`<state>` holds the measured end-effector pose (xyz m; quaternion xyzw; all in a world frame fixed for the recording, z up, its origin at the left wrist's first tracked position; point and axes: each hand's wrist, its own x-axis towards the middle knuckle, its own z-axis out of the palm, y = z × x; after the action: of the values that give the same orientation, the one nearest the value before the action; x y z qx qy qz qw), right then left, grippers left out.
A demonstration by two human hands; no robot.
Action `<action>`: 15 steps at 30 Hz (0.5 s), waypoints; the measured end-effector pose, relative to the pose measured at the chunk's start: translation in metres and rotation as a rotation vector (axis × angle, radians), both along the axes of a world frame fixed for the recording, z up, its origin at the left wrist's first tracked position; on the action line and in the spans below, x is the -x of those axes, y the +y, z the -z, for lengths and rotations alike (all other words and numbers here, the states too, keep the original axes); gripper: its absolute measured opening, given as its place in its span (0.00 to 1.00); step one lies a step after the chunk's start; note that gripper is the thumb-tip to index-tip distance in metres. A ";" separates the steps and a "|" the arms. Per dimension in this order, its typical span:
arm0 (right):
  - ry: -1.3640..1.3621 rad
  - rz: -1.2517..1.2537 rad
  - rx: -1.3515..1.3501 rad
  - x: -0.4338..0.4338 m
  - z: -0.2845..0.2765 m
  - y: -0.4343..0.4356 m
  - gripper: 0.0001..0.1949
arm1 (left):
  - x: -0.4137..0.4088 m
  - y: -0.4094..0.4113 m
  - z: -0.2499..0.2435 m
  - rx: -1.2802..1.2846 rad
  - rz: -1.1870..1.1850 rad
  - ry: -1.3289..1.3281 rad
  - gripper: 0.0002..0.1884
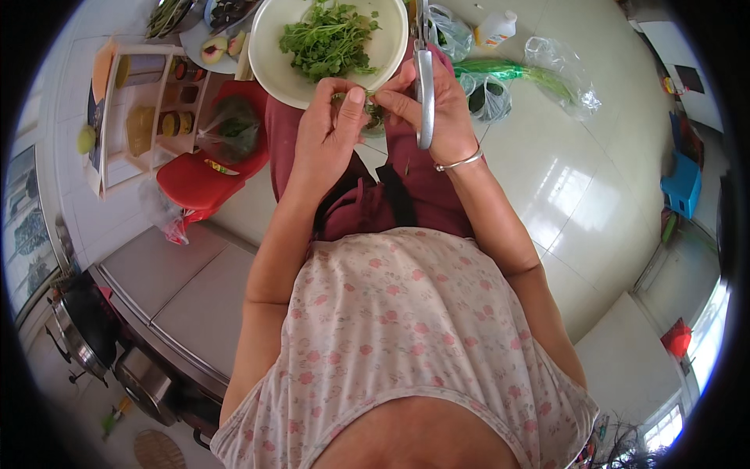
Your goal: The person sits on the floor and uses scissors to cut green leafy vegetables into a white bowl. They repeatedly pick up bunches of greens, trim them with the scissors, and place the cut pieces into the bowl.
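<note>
A white bowl (266,70) with leafy green herbs, like cilantro (331,44), rests by my knees. At its near rim my left hand (334,129) pinches a thin green stem between thumb and fingers. My right hand (439,111) meets it there, fingertips on the same small piece of herb. Metal-handled scissors (425,99) hang in my right hand, their handle over the palm and blades pointing away past the bowl. Below the fingertips, partly hidden, some dark plant bits show in what looks like a clear container or bag (374,126).
Left stand a red stool (193,182) with a bagged vegetable (234,129), a shelf of jars (176,123) and a plate with cut fruit (214,51). On the tiled floor at right lie plastic bags (489,97), green onions (545,79) and a white bottle (497,29). Pots (143,381) are lower left.
</note>
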<state>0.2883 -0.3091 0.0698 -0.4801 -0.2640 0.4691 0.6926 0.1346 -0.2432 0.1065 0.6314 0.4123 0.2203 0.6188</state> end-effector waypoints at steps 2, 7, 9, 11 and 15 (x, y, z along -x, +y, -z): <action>0.011 -0.012 -0.001 -0.002 0.003 -0.002 0.15 | 0.001 0.001 0.003 -0.023 -0.009 0.017 0.14; -0.044 -0.014 -0.009 0.001 0.012 -0.001 0.16 | 0.000 0.000 -0.004 -0.050 -0.027 -0.023 0.07; -0.064 -0.002 -0.026 0.003 0.012 -0.001 0.16 | 0.001 0.001 0.004 -0.083 -0.019 -0.067 0.07; -0.076 0.006 -0.028 0.003 0.007 -0.001 0.16 | 0.002 0.002 0.006 -0.086 -0.019 -0.074 0.06; -0.092 -0.005 0.055 -0.001 0.002 -0.007 0.15 | 0.004 0.000 0.001 0.086 -0.073 -0.074 0.07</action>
<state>0.2893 -0.3159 0.0677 -0.5193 -0.2839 0.4553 0.6651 0.1302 -0.2434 0.1054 0.5800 0.4209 0.2479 0.6519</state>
